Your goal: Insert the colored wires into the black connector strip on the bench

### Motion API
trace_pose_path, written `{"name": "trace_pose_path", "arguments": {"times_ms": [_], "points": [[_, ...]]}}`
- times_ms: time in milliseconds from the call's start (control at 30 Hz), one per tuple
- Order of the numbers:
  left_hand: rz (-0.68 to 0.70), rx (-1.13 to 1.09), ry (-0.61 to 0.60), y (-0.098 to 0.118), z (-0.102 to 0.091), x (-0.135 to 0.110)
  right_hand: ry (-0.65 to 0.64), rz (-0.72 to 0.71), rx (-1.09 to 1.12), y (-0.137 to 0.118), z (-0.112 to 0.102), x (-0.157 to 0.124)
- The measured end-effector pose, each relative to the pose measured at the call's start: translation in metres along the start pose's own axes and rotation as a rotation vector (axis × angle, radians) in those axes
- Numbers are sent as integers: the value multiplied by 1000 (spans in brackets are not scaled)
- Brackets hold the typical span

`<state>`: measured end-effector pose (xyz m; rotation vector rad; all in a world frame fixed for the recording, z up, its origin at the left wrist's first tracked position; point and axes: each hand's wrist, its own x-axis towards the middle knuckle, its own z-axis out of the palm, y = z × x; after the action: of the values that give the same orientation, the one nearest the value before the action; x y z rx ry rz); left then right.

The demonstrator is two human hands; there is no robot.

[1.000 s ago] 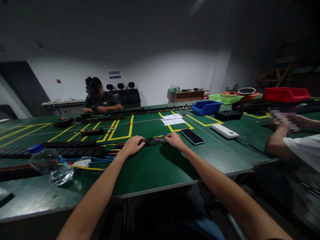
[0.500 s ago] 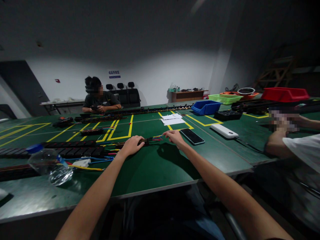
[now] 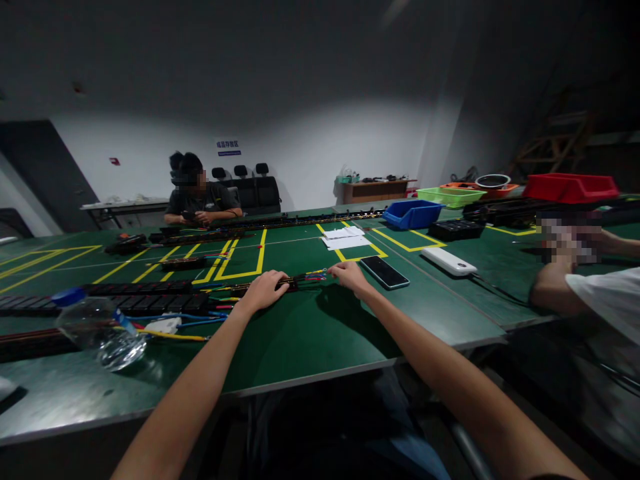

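My left hand [image 3: 265,291] lies over a narrow black cable chain [image 3: 295,283] on the green table, its fingers closed around it. Several thin coloured wires [image 3: 315,275], among them yellow, blue and red, come out of the chain's right end. My right hand [image 3: 350,276] is at the wires' tips with thumb and forefinger pinched together, apparently on one wire end; the tip itself is mostly hidden. A dark phone [image 3: 385,273] lies just right of my right hand. Left of my left hand are thicker black cable chains [image 3: 165,305] with coloured cables.
A clear bottle [image 3: 103,333] with a blue cap is at the left near the edge. White papers [image 3: 345,238], a white power bank [image 3: 449,263] and a blue bin [image 3: 413,215] lie farther off. One person [image 3: 200,200] sits opposite; another person's arm [image 3: 555,280] is at right.
My right hand's fingertips have shifted very slightly right, and the wire ends now lie closer together. My left hand stays in place on the cable chain.
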<state>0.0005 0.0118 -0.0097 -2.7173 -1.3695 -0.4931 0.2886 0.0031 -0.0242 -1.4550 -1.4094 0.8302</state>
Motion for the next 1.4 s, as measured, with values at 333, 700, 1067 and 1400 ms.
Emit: {"name": "trace_pose_path", "arguments": {"times_ms": [333, 700, 1067, 1400], "points": [[-13, 4, -18, 0, -1, 0, -39, 37, 165, -4, -2, -4], [-8, -12, -17, 0, -1, 0, -7, -29, -110, 9, 1, 5], [-17, 1, -24, 1, -1, 1, 1, -34, -79, 6, 1, 3], [-21, -12, -30, 3, -4, -1, -70, -28, -173, 9, 2, 5]]}}
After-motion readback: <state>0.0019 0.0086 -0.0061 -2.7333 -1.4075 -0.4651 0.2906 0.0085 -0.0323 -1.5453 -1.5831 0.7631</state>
